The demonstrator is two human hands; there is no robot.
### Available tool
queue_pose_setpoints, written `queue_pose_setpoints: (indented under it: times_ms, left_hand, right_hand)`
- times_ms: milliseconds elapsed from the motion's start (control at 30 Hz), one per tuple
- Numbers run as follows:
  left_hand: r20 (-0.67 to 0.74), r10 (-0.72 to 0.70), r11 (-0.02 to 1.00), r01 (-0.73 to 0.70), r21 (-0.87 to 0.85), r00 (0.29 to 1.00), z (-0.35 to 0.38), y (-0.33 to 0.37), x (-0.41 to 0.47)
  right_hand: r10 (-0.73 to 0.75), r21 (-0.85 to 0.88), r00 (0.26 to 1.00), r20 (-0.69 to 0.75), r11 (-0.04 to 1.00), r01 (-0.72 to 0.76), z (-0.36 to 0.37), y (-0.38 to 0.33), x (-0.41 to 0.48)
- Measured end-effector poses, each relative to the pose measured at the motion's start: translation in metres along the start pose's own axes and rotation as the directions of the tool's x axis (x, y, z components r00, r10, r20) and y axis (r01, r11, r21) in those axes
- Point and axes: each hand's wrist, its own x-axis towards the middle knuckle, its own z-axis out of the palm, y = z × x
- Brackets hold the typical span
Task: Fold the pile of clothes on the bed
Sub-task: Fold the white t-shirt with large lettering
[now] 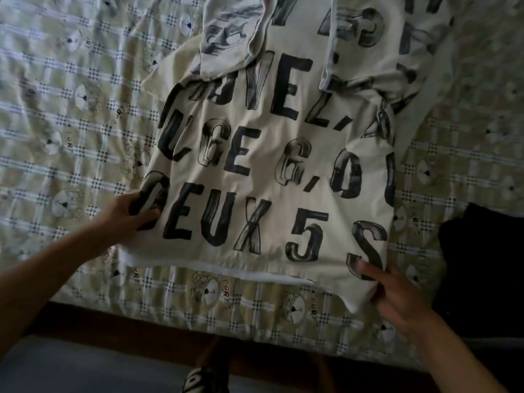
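Note:
A cream T-shirt (272, 154) printed with large black letters lies spread flat on the bed, its hem toward me and its sleeves folded inward over the top. My left hand (133, 214) grips the shirt's left side edge near the hem, thumb on top of the cloth. My right hand (391, 290) pinches the lower right corner of the hem, with two fingers stretched out over the fabric.
The bed is covered by a beige checked sheet (71, 114) with small round prints. A dark garment (482, 265) lies at the right edge of the bed. The bed's near edge and the dark floor (85, 364) run along the bottom.

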Motion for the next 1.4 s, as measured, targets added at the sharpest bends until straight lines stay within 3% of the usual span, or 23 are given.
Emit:
queue_pose_setpoints:
  times_ms: [100,233,400,500,567,633,733,833,933,1033,1100,1167,1267,1333,1400]
  left_hand:
    - [-0.009,0.047,0.999,-0.046,0.025,0.999,-0.012,-0.005,-0.007]
    - [-0.019,0.019,0.993,-0.021,-0.114,1.000,-0.028,-0.015,-0.012]
    - [0.282,-0.145,0.946,0.216,-0.241,0.949,-0.044,-0.034,-0.014]
    - [0.256,-0.188,0.916,0.263,-0.302,0.948,-0.039,-0.035,-0.016]
    - [0.210,-0.178,0.845,0.258,-0.468,0.961,-0.036,-0.031,-0.019]
    - [0.202,-0.132,0.700,0.235,-0.674,0.971,-0.035,-0.031,-0.017]
    - [0.165,-0.136,0.609,0.214,-0.764,0.977,-0.027,-0.015,-0.021]
    - [0.115,-0.191,0.740,0.220,-0.636,0.975,-0.014,-0.009,-0.025]
    - [-0.025,-0.222,0.892,0.193,-0.409,0.975,-0.006,-0.006,-0.037]
    - [-0.169,-0.196,0.981,0.193,-0.031,0.966,-0.003,-0.022,-0.038]
    - [-0.228,-0.219,0.939,0.269,0.214,0.949,0.002,-0.030,-0.041]
    - [-0.252,-0.232,0.873,0.315,0.371,0.940,0.005,-0.030,-0.041]
    - [-0.226,-0.223,0.811,0.309,0.497,0.948,0.001,-0.034,-0.033]
    - [-0.277,-0.091,0.763,0.246,0.597,0.957,-0.007,-0.029,-0.018]
    - [-0.310,0.081,0.767,0.139,0.626,0.947,-0.014,-0.003,0.006]
  right_hand:
    - [0.044,0.036,0.999,-0.006,0.998,-0.044,-0.009,0.000,-0.015]
    - [0.102,-0.010,0.993,-0.061,0.995,-0.102,-0.012,0.003,-0.028]
    - [0.101,0.107,0.992,-0.081,0.990,-0.092,-0.011,0.000,-0.027]
    - [0.069,0.215,0.989,-0.132,0.976,-0.040,-0.011,-0.001,-0.022]
    - [0.053,0.283,0.989,-0.140,0.959,-0.011,-0.011,-0.003,-0.021]
    - [0.036,0.344,0.994,-0.098,0.939,0.000,-0.014,-0.004,-0.021]
    - [0.047,0.352,0.998,-0.044,0.935,-0.028,-0.010,-0.005,-0.022]
    - [0.126,0.255,0.990,-0.070,0.961,-0.104,-0.011,0.004,-0.014]
    - [0.170,0.125,0.951,-0.260,0.982,-0.141,-0.016,0.016,-0.008]
    - [0.001,-0.251,0.850,-0.527,0.955,-0.156,-0.016,0.031,-0.008]
    - [-0.239,-0.587,0.779,-0.579,0.785,-0.196,-0.016,0.041,-0.010]
    - [-0.321,-0.727,0.781,-0.536,0.645,-0.234,-0.018,0.048,-0.010]
    - [-0.312,-0.699,0.740,-0.596,0.656,-0.286,-0.026,0.037,-0.001]
    - [-0.403,-0.718,0.710,-0.578,0.664,-0.208,-0.022,0.007,0.011]
    - [-0.576,-0.805,0.663,-0.479,0.589,-0.069,-0.008,-0.042,0.024]
